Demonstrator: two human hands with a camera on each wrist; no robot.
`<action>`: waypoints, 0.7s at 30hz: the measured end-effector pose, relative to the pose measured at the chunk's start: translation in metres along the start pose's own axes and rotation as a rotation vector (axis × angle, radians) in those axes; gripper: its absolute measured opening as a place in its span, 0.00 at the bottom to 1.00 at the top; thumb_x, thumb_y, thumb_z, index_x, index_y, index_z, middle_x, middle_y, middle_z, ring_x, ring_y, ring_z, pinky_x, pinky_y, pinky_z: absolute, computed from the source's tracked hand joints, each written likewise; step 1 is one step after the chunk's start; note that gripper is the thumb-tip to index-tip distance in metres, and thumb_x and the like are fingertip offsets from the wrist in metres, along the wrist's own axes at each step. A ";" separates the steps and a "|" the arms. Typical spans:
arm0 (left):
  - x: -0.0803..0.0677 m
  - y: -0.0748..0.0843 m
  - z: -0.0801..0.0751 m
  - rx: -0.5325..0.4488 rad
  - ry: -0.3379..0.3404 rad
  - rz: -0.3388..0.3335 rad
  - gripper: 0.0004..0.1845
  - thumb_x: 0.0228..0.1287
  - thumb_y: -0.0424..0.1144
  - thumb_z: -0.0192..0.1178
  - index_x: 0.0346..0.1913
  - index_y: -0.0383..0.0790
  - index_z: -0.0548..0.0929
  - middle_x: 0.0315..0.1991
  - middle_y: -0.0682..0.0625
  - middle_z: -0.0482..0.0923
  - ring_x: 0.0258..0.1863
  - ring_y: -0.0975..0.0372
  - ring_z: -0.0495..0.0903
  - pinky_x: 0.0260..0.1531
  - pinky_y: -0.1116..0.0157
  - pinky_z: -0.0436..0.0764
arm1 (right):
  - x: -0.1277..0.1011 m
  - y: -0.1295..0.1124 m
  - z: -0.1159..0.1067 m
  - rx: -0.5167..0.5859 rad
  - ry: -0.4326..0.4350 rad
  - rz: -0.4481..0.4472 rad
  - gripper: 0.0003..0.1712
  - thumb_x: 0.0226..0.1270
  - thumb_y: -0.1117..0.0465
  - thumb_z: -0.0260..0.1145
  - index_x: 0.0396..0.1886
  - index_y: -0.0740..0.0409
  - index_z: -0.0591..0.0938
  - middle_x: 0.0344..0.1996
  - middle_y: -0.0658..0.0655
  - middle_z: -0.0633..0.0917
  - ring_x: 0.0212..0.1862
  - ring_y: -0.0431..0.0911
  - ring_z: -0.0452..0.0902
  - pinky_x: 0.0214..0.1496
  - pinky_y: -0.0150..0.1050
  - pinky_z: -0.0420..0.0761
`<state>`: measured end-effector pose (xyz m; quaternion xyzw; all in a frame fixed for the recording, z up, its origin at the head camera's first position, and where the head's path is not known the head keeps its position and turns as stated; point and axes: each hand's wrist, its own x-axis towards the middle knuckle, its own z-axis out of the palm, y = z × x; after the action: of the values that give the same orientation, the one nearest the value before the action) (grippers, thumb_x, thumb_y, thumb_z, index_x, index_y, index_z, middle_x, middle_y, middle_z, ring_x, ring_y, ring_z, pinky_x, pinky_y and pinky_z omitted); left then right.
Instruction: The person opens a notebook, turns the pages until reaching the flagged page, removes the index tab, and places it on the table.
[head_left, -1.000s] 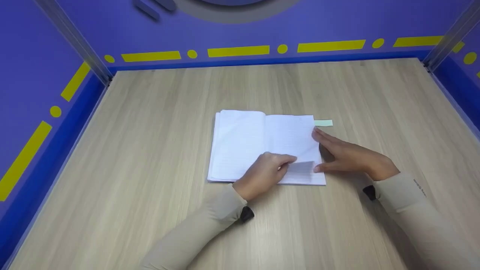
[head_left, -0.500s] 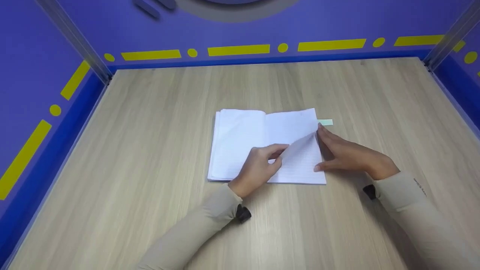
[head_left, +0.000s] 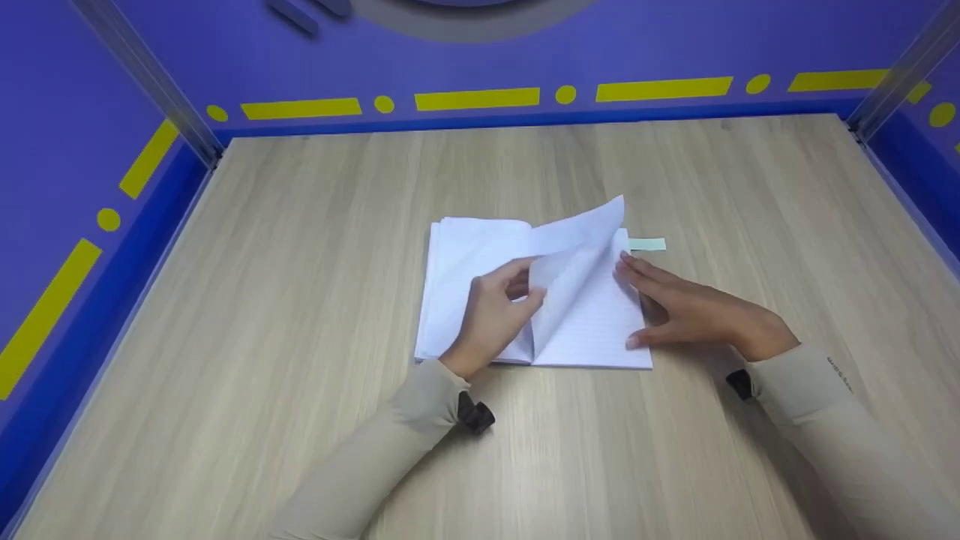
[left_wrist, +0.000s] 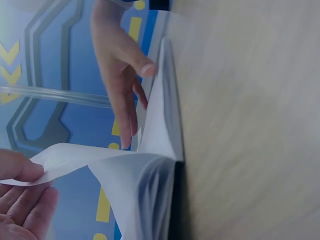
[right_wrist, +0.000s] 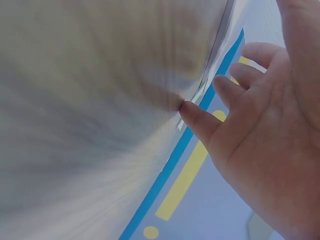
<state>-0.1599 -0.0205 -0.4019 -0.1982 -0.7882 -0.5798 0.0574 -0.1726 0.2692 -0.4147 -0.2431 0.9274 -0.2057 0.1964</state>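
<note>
An open notebook (head_left: pixel 476 315) with lined white pages lies on the table. My left hand (head_left: pixel 495 311) pinches a lifted page (head_left: pixel 574 277) by its near corner, between thumb and fingers; the left wrist view shows this page (left_wrist: pixel 75 155) curving up from the spine. The page's far corner points up and away. My right hand (head_left: pixel 690 311) rests at the notebook's right edge with its fingers extended, fingertips on the right-hand page (head_left: pixel 600 330). In the right wrist view the right hand (right_wrist: pixel 265 120) has its palm bare. A pale green tab (head_left: pixel 646 244) sticks out from the right edge.
The wood-grain table (head_left: pixel 337 262) surrounds the notebook. A blue wall (head_left: pixel 480 67) with yellow marks stands along the back, and similar panels flank both sides. A small black device (head_left: pixel 475 414) sits on the left wrist.
My left hand has moved left and away from me, lifting the page from the right side and drawing its corner over toward the spine. The right hand stays nearly in place.
</note>
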 end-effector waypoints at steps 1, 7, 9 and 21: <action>0.001 0.000 -0.002 -0.007 0.011 -0.010 0.18 0.58 0.26 0.60 0.53 0.32 0.81 0.47 0.40 0.84 0.43 0.56 0.86 0.45 0.71 0.82 | 0.000 0.000 0.000 -0.005 0.000 -0.005 0.61 0.54 0.33 0.67 0.77 0.52 0.46 0.78 0.55 0.42 0.78 0.53 0.37 0.74 0.56 0.52; 0.006 0.001 -0.013 -0.015 0.061 -0.056 0.20 0.57 0.28 0.63 0.54 0.36 0.81 0.48 0.41 0.84 0.39 0.59 0.84 0.44 0.67 0.82 | 0.001 0.000 0.001 -0.017 -0.005 -0.028 0.61 0.52 0.32 0.67 0.77 0.52 0.48 0.78 0.54 0.45 0.78 0.54 0.39 0.74 0.57 0.51; 0.007 0.000 -0.016 -0.030 0.077 -0.057 0.19 0.57 0.28 0.63 0.54 0.35 0.82 0.49 0.43 0.84 0.39 0.59 0.85 0.43 0.67 0.83 | 0.001 0.000 0.002 -0.025 -0.002 -0.041 0.61 0.52 0.33 0.67 0.77 0.53 0.50 0.78 0.54 0.46 0.78 0.54 0.40 0.74 0.57 0.51; 0.009 -0.009 -0.036 -0.058 0.132 -0.082 0.17 0.57 0.29 0.65 0.52 0.34 0.82 0.46 0.45 0.86 0.46 0.60 0.84 0.33 0.73 0.73 | 0.000 -0.006 0.004 -0.015 -0.041 -0.017 0.58 0.52 0.36 0.70 0.76 0.53 0.53 0.77 0.54 0.50 0.78 0.54 0.42 0.73 0.65 0.41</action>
<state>-0.1766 -0.0539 -0.3952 -0.1287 -0.7729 -0.6162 0.0794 -0.1687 0.2630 -0.4147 -0.2566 0.9226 -0.1953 0.2120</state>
